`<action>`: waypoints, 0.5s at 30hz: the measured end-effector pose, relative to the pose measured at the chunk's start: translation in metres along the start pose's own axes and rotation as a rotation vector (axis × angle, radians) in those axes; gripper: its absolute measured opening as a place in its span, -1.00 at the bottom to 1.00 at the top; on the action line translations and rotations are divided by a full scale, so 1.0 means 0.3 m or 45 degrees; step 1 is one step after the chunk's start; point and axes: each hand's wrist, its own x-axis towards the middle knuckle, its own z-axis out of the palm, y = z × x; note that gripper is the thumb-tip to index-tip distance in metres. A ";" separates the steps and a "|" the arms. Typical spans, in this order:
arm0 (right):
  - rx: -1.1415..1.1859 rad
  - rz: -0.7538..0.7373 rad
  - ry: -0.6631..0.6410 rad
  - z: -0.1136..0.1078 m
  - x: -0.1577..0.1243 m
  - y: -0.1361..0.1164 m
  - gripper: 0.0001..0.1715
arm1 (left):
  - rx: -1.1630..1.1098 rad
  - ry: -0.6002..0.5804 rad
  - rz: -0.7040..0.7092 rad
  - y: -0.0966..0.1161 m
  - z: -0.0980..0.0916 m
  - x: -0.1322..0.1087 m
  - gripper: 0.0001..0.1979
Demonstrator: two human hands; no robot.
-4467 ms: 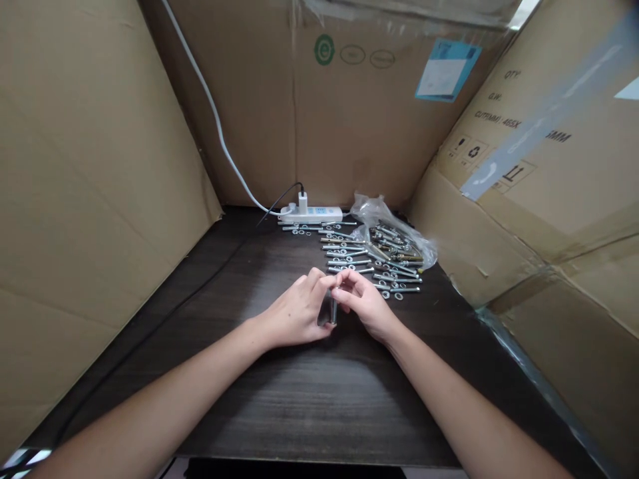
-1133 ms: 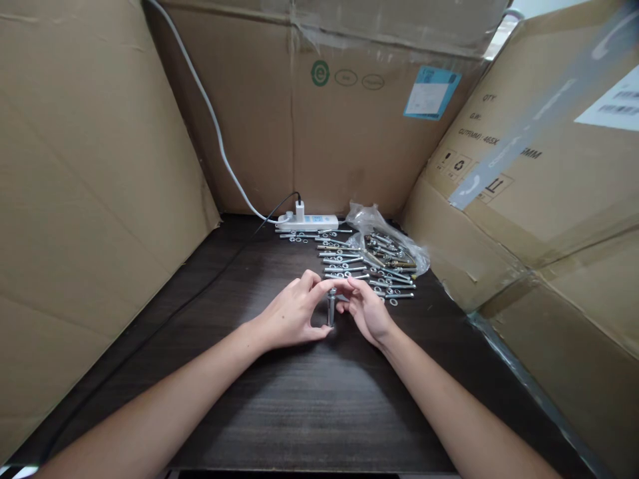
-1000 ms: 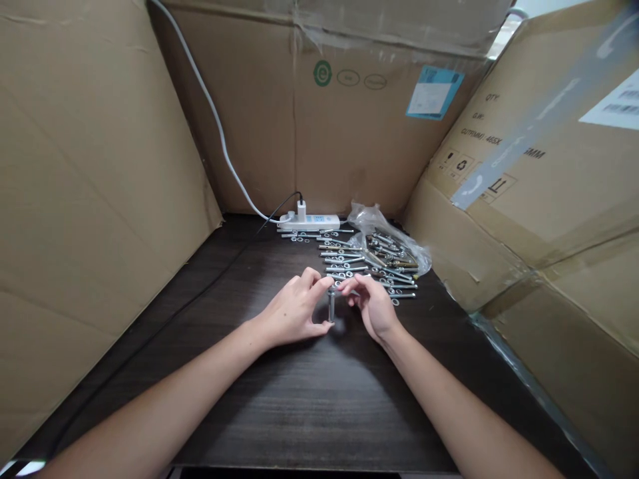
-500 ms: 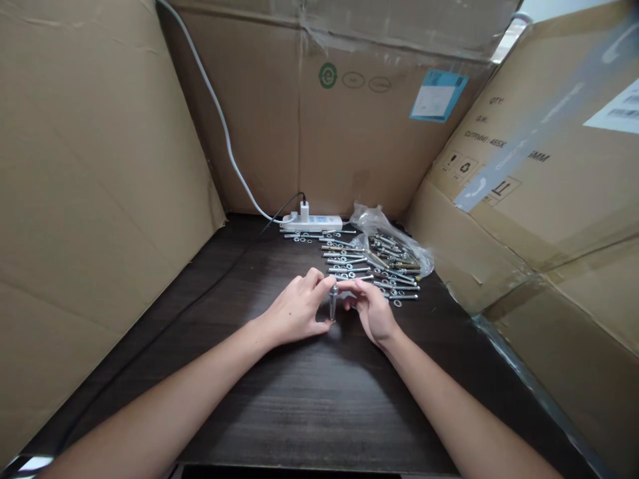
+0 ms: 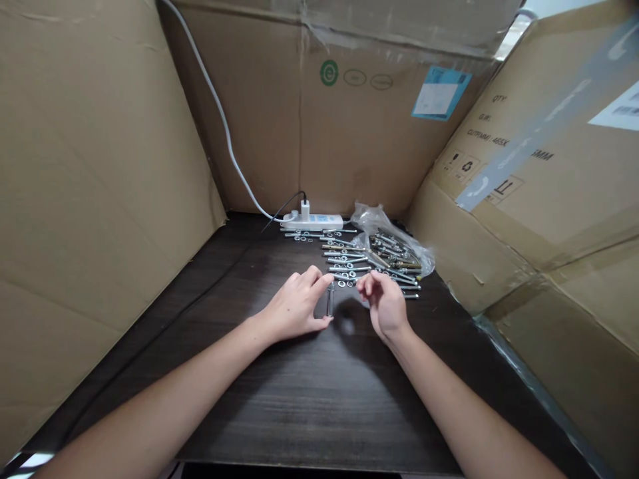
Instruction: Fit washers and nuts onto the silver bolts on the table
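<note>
My left hand [image 5: 294, 299] pinches a slim metal bolt [image 5: 330, 301] between thumb and index finger. The bolt stands roughly upright over the dark table, its upper end partly behind the fingertip. To the right, separated from the bolt by a small gap, is my right hand [image 5: 387, 309], with fingers curled in toward the thumb. Whether a small piece sits in those fingers is not clear. Just beyond both hands lie rows of loose bolts [image 5: 349, 269] with washers [image 5: 341, 284] beside them.
A clear plastic bag [image 5: 424, 259] with a pile of bolts [image 5: 392, 247] is at the back right. Behind the rows sits a white power strip [image 5: 324, 222] with a plug and cables. Cardboard walls [image 5: 349, 146] enclose the dark table [image 5: 299, 406] on three sides.
My right hand has drawn back to the right, away from the bolt, and its fingers have curled. The washer-like ring near the bolt's top no longer shows there. My left hand keeps its pinch.
</note>
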 end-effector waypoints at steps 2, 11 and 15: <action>-0.052 0.020 -0.056 0.000 0.002 0.000 -0.67 | -0.006 -0.005 0.011 -0.001 0.000 -0.001 -0.39; -0.416 0.101 -0.496 0.014 -0.008 -0.005 -0.77 | -0.088 -0.037 0.088 0.017 -0.007 -0.001 -0.43; -0.450 0.075 -0.466 0.021 -0.013 -0.018 -0.74 | -0.069 -0.064 0.087 0.016 -0.006 0.001 -0.43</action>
